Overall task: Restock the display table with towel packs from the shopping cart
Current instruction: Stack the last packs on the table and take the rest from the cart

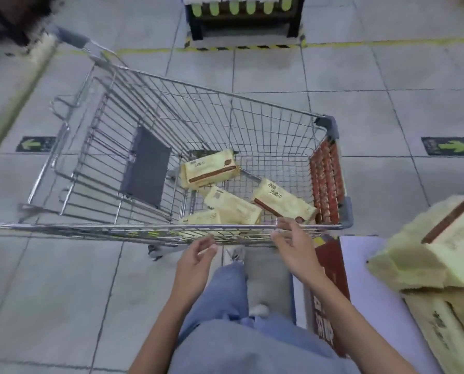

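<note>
Grey floor tiles (252, 76) run under everything, crossed by a strip of yellow-and-black hazard tape (241, 47) and marked with a green arrow sticker (450, 146). On them stands the shopping cart (144, 226), a basket of thin chrome wire with a grey fold-down flap (146, 167) at its handle end and a red panel (326, 179) across the opposite end.

Four towel packs lie loose on the basket floor toward the red-panel end. One (210, 168) is near the far side, one (232, 205) is in the middle, one (282, 202) is by the red panel, and one (201, 218) is tucked under the near rim. They are soft rectangular bricks in pale yellow film with a brown band, and the wrapping looks slick and slightly crumpled.

Both hands are empty, with fingers loosely spread. The left hand (197, 261) is just short of the near rim, and the right hand (293, 247) has its fingertips over that rim.

The step looks like a reach down for the next pack or two. The packs by the red panel and the near rim are closest. A grip across the short sides, one pack per hand, should work, squeezing only lightly because the film may slip and the filling gives. Lifting straight up would clear the wire rim.

The display table (365, 265) shows as a pale corner beside the right forearm, and stocked packs (441, 252) are heaped at its far edge — the carry should be short.
</note>
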A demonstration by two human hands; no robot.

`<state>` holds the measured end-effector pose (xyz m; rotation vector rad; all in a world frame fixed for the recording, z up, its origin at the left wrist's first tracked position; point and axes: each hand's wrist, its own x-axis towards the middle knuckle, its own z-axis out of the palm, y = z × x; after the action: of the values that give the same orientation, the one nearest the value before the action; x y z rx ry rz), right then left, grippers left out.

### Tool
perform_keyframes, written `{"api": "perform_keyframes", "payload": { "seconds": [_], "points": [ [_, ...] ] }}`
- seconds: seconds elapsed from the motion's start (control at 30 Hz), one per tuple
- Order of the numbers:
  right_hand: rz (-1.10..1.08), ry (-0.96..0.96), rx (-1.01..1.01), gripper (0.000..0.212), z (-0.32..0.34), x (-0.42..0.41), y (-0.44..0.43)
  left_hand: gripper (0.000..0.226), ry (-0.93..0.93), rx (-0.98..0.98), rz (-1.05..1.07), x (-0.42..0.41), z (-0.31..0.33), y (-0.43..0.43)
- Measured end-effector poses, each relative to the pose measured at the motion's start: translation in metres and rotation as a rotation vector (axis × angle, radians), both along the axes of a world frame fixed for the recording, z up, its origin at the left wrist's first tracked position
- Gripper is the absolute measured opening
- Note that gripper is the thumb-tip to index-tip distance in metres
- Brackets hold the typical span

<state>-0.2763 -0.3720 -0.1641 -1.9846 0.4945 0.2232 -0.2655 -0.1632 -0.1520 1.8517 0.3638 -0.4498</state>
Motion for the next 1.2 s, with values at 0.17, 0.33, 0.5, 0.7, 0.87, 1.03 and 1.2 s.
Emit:
{"api": "perform_keyframes", "payload": {
  "seconds": [0.17,0.33,0.5,0.7,0.87,1.03,1.2],
  "points": [
    [0.007,0.01,-0.007,0.042,-0.008,0.072,-0.003,0.024,-0.067,-0.081,0.008,0.074,0.009,-0.001],
    [0.001,0.093,-0.078,0.042,-0.03,0.137,-0.022,0.021,0.054,-0.05,0.022,0.157,-0.008,-0.004],
    [0.069,0.244,-0.175,0.048,-0.074,0.183,-0.05,0.036,0.257,0.09,-0.107,0.224,-0.065,-0.017],
    [0.177,0.485,-0.258,0.062,-0.148,0.215,-0.084,0.075,0.526,0.219,-0.067,0.262,-0.152,-0.039],
    [0.299,0.684,-0.267,0.081,-0.211,0.219,-0.108,0.087,0.9,0.186,0.207,0.267,-0.216,-0.047],
    [0.378,0.75,-0.243,0.117,-0.254,0.22,-0.124,0.117,0.923,0.286,0.432,0.264,-0.257,-0.066],
    [0.463,0.756,-0.199,0.115,-0.271,0.233,-0.135,0.142,0.88,0.251,0.619,0.268,-0.275,-0.092]
  ]
}}
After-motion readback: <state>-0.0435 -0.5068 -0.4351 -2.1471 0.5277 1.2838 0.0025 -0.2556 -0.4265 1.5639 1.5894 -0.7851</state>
